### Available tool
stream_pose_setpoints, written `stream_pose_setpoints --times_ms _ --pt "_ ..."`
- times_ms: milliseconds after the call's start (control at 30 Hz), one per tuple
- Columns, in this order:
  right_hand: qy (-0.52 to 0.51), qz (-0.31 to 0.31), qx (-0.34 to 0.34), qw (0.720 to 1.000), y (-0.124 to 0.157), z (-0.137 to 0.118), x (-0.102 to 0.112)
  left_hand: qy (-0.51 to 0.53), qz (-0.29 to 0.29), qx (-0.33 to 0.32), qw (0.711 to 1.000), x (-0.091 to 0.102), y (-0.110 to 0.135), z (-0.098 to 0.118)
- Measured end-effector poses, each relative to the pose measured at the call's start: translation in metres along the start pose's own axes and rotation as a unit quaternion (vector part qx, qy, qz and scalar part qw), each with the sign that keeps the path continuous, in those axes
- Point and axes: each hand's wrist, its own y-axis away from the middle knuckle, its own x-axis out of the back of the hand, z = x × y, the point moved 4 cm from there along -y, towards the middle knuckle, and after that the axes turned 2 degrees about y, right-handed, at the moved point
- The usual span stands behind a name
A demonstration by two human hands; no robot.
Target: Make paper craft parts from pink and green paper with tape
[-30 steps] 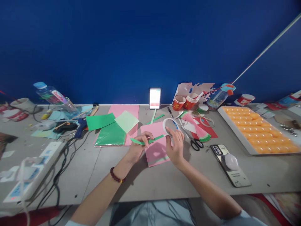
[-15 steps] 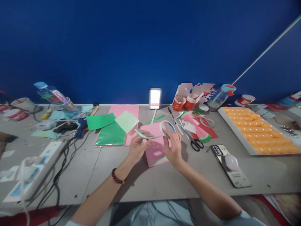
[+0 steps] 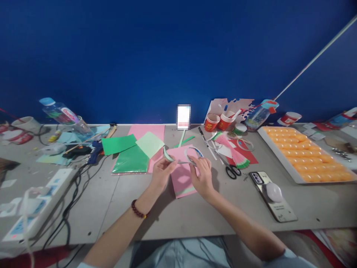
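Note:
My left hand (image 3: 161,174) pinches a thin green paper strip (image 3: 168,155), which curls up at its far end. My right hand (image 3: 201,175) grips a white roll of tape (image 3: 193,153) close beside the strip; the strip's near end meets the roll. Both hands hover over a pink sheet of paper (image 3: 184,176) lying on the grey table (image 3: 178,212). A bead bracelet (image 3: 137,209) sits on my left wrist.
Green and pink sheets (image 3: 131,158) lie to the left. Black scissors (image 3: 231,170), a pink-and-green paper fan (image 3: 237,154) and red cups (image 3: 216,121) are to the right, then a phone (image 3: 272,193) and a tray of orange balls (image 3: 309,154). A power strip with cables (image 3: 36,208) is far left.
The hands have drawn closer together and slightly leftward. The strip, flat and green side up a second ago, has turned over and now curls upward by the tape roll.

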Motion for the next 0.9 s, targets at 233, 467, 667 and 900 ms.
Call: stream_pose_setpoints --times_ms 233,467,667,900 --pt "-0.072 -0.045 -0.009 0.996 0.004 -0.004 -0.004 0.045 -0.005 0.043 0.998 0.000 -0.004 -0.006" --pt "-0.121 -0.067 -0.020 0.990 0.002 -0.007 -0.003 -0.028 -0.048 0.045 0.997 -0.005 0.005 -0.018" --pt "-0.124 -0.091 -0.033 0.988 0.005 -0.009 -0.007 -0.032 -0.045 0.054 0.997 -0.010 0.009 -0.017" --pt "-0.102 -0.131 -0.028 0.986 -0.009 -0.009 0.004 -0.059 -0.040 0.031 0.997 -0.006 0.006 -0.018"
